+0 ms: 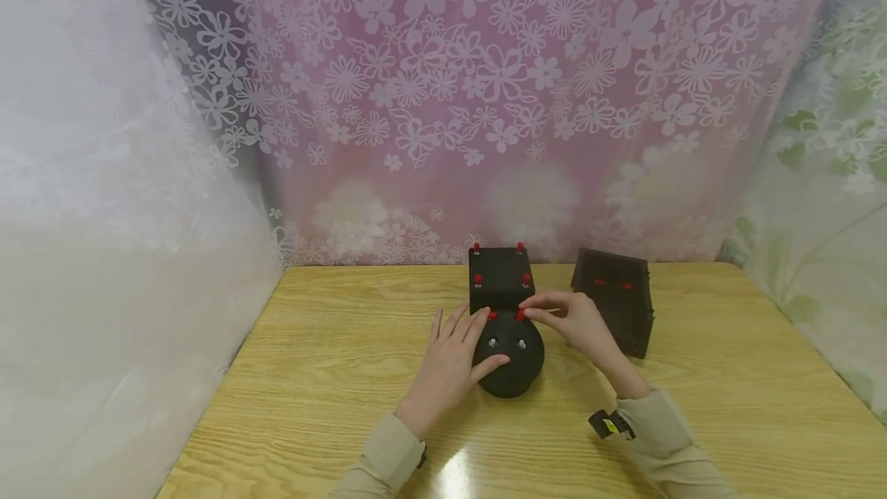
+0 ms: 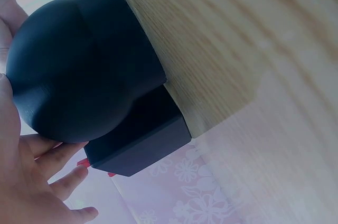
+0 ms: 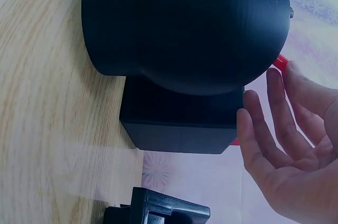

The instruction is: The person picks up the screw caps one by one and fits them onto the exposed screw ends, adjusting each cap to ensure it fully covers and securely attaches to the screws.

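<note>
A black dome-topped piece point(image 1: 509, 377) stands on the table, with two bare silver studs on its top and two red pieces toward its back. My left hand point(image 1: 449, 356) rests over its left side, fingers spread and fairly straight; one fingertip lies beside a small red cap point(image 1: 493, 316). Between thumb and forefinger, my right hand point(image 1: 580, 323) pinches another red cap point(image 1: 520, 315) at the dome's back right. In the right wrist view that red cap point(image 3: 281, 62) meets the dome's curved surface point(image 3: 211, 28), and the other fingers are loosely bent.
Directly behind the dome is a black block point(image 1: 500, 266) with red caps on silver studs at its corners. To the right, an open black bin point(image 1: 632, 341) holds two red pieces. A floral curtain point(image 1: 443, 98) hangs behind the wooden table point(image 1: 333, 329).
</note>
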A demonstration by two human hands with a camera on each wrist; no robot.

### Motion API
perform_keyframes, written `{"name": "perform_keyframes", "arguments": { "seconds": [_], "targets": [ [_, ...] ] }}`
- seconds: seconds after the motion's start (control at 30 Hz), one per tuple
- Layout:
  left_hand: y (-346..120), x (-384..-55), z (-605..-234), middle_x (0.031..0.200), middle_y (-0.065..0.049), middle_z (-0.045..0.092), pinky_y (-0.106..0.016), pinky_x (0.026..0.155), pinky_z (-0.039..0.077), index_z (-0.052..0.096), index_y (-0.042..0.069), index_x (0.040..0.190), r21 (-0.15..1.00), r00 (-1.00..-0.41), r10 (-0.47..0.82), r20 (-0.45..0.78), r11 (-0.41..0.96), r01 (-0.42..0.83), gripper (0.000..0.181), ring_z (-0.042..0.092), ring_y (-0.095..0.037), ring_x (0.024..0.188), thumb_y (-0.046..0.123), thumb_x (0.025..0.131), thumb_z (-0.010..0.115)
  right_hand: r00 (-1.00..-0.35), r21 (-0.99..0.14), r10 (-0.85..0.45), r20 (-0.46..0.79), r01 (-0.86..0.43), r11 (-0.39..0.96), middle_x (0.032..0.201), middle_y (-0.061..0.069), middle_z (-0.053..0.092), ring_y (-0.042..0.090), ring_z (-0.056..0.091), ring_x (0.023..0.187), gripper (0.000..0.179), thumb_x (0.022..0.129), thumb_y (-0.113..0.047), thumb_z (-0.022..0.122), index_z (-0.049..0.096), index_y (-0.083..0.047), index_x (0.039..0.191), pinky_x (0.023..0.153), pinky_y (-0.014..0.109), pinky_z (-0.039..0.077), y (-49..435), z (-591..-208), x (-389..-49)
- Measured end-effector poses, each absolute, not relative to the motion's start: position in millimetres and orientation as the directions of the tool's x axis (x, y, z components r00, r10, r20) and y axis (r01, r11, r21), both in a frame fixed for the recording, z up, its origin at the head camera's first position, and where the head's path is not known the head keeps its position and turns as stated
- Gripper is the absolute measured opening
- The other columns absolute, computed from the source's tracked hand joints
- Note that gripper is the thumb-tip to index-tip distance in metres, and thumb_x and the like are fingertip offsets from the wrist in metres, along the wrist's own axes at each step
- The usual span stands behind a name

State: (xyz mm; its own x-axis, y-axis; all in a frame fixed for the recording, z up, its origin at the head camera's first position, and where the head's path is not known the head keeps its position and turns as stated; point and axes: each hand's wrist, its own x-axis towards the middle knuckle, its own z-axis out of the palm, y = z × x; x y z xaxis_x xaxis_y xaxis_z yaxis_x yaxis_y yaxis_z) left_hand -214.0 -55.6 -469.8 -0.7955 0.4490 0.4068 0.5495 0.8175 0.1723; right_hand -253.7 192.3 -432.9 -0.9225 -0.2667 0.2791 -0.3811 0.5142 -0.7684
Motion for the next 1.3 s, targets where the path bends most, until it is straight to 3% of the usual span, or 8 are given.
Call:
{"name": "perform_keyframes", "arguments": {
  "seconds": [0.23, 0.53, 0.83, 1.1, 1.3],
  "targets": [
    [-56, -213, -471, 0.153, -0.004, 0.05, -0.056, 0.125, 0.015, 0.04, 0.014, 0.157, 0.141, -0.777, 0.457, 0.433, 0.817, 0.559, 0.08, 0.031, -0.025, 0.151, 0.068, 0.099, 0.039, -0.92, -0.755, -0.244, 0.308, -0.392, 0.525, 0.106, 0.001, 0.076, 0.023, 0.073, 0.098, 0.018, 0.093, -0.031, 0.075, 0.08, -0.019, 0.105, 0.083, 0.038, 0.062, 187, -435, -251],
    [-56, -213, -469, 0.153, -0.004, 0.05, -0.055, 0.126, 0.012, 0.04, 0.014, 0.157, 0.153, -0.778, 0.456, 0.432, 0.813, 0.562, 0.08, 0.029, -0.025, 0.152, 0.068, 0.098, 0.042, -0.925, -0.75, -0.244, 0.292, -0.38, 0.541, 0.106, 0.002, 0.076, 0.028, 0.074, 0.094, 0.016, 0.091, -0.031, 0.077, 0.08, -0.019, 0.102, 0.079, 0.041, 0.063, 185, -433, -249],
    [-56, -215, -470, 0.152, -0.004, 0.051, -0.055, 0.125, 0.015, 0.04, 0.014, 0.156, 0.147, -0.782, 0.456, 0.425, 0.818, 0.557, 0.079, 0.03, -0.024, 0.151, 0.067, 0.098, 0.044, -0.912, -0.742, -0.28, 0.3, -0.407, 0.533, 0.101, -0.003, 0.076, 0.019, 0.073, 0.094, 0.015, 0.092, -0.03, 0.077, 0.079, -0.019, 0.101, 0.081, 0.033, 0.062, 186, -434, -252],
    [-56, -215, -471, 0.152, -0.004, 0.051, -0.054, 0.126, 0.014, 0.041, 0.014, 0.156, 0.134, -0.773, 0.46, 0.436, 0.816, 0.562, 0.079, 0.029, -0.024, 0.152, 0.067, 0.098, 0.043, -0.908, -0.708, -0.255, 0.331, -0.418, 0.569, 0.104, 0.001, 0.078, 0.026, 0.074, 0.098, 0.023, 0.101, -0.032, 0.065, 0.078, -0.016, 0.111, 0.085, 0.048, 0.06, 192, -427, -251],
    [-56, -214, -471, 0.152, -0.004, 0.051, -0.054, 0.126, 0.013, 0.041, 0.013, 0.156, 0.148, -0.77, 0.455, 0.447, 0.811, 0.565, 0.08, 0.03, -0.024, 0.152, 0.067, 0.098, 0.044, -0.895, -0.702, -0.188, 0.405, -0.436, 0.563, 0.095, -0.002, 0.078, 0.023, 0.074, 0.09, 0.022, 0.103, -0.031, 0.062, 0.078, -0.017, 0.106, 0.076, 0.034, 0.058, 192, -424, -249]
  ]
}}
